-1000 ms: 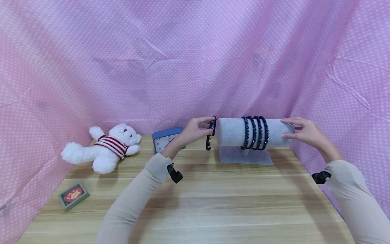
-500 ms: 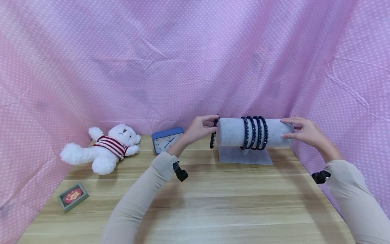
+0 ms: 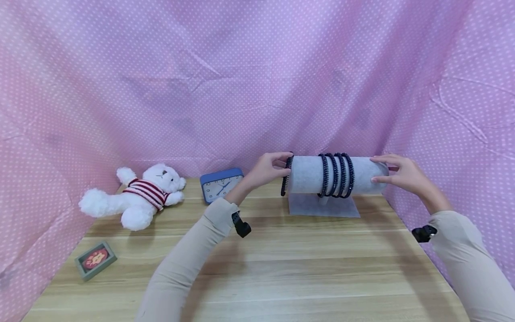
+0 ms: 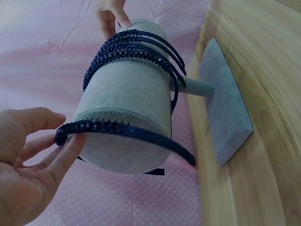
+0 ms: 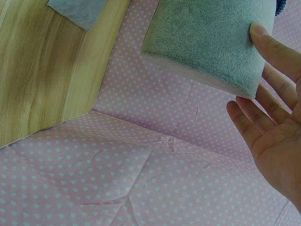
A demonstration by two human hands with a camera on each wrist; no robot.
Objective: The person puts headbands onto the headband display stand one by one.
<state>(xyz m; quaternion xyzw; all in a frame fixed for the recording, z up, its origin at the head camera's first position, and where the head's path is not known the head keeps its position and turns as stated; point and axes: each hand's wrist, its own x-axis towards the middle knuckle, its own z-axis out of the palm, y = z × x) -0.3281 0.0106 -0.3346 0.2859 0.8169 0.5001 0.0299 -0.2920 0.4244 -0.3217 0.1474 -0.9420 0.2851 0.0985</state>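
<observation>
A grey plush display stand (image 3: 306, 175), a horizontal roll on a post and flat base, stands at the back right of the table. Several dark beaded headbands (image 4: 127, 49) sit side by side round its middle. At the roll's left end, my left hand (image 3: 268, 170) pinches another dark headband (image 4: 136, 133) by its beaded top between thumb and fingers. Its two ends hang downward, and in the left wrist view it overlaps the roll's end face. My right hand (image 3: 406, 176) grips the roll's right end, the thumb (image 5: 268, 44) pressed on the plush and the fingers around the far edge.
A blue alarm clock (image 3: 221, 184) stands behind my left forearm. To the left lie a white teddy bear (image 3: 146, 192) in a striped sweater and a small grey frame (image 3: 95, 260) on the wooden table (image 3: 306, 268). Pink dotted cloth (image 3: 257, 89) encloses the back and sides.
My left hand has moved right with the headband, bringing it from beside the roll up to its left end. My right hand stays on the other end.
</observation>
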